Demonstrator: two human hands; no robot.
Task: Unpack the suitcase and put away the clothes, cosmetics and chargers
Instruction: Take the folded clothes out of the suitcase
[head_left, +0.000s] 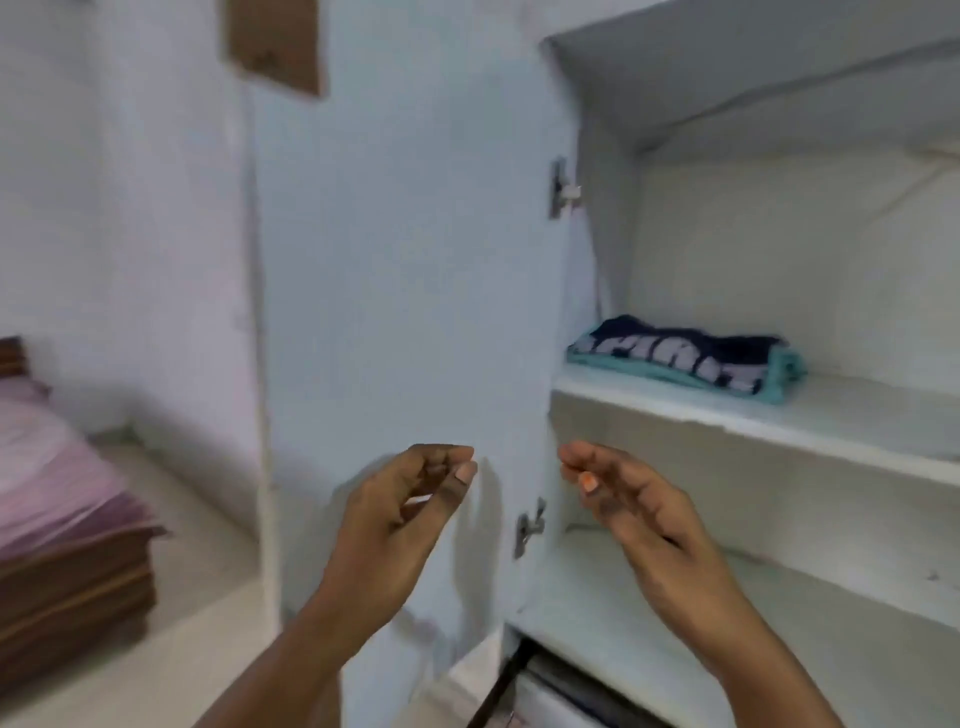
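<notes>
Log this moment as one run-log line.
left hand: empty, fingers loosely curled | right hand: empty, relaxed | folded clothes: on wardrobe shelf | wardrobe door: open

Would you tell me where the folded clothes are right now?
The folded clothes lie right of centre, on the wardrobe shelf, near its left end, above the right hand.

Matt painted cupboard door (405, 260) with metal hinges (561, 188); soft folded cloth shirts (685, 358) on a chipped painted shelf (779, 415); wooden bed frame (72, 592).
</notes>
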